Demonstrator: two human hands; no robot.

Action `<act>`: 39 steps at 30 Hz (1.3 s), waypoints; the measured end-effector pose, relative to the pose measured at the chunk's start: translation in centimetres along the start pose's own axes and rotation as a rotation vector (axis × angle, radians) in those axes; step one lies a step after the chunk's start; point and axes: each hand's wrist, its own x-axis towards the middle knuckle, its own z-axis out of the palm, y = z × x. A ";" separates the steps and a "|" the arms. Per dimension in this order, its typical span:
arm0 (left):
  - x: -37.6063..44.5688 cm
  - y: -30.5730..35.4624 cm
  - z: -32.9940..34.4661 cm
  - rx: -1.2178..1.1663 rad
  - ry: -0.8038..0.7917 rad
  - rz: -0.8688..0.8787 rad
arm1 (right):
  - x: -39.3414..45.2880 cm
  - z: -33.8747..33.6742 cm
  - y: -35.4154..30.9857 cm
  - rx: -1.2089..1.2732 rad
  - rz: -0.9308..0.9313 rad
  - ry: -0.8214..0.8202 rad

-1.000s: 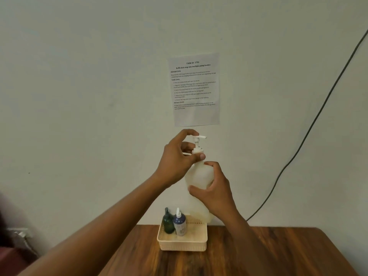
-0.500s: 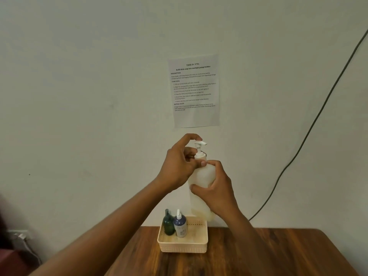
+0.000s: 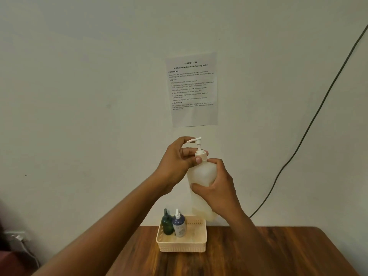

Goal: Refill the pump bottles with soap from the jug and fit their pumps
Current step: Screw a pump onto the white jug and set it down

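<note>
Our left hand (image 3: 176,160) still pinches the pump (image 3: 199,148), whose spout now points left instead of right; our right hand (image 3: 216,188) keeps gripping the bottle (image 3: 201,176).

A white printed paper sheet (image 3: 192,89) hangs upper centre on the wall; a thin dark cable (image 3: 310,126) runs diagonally at right; possibly a wall socket (image 3: 17,236) lower left.

Two bare forearms are showing, both uncovered from the lower frame edge up to the wrists; no sleeve edge is appearing anywhere along them. The left hand (image 3: 177,162) and the right hand (image 3: 216,193) are wearing nothing: no gloves, rings, watch or bands are showing on the visible fingers or wrists. The left thumbnail is showing short and unpainted.
</note>
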 end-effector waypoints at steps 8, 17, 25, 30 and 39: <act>0.6 0.5 0.2 0.044 0.144 0.000 | 0.3 0.0 -0.9 -0.036 -0.002 -0.012; 0.4 1.1 -0.7 -0.051 -0.054 0.040 | 0.4 -0.5 -1.0 0.009 0.001 -0.012; 0.9 1.4 -0.4 0.082 0.089 0.091 | 1.0 -0.7 -1.9 -0.011 -0.012 0.004; 0.6 1.1 0.5 0.108 0.206 0.192 | 0.8 -0.8 -2.0 -0.011 -0.022 -0.004; 0.5 1.9 -0.5 -0.030 -0.112 0.087 | 0.7 -1.5 -1.7 0.058 0.020 -0.013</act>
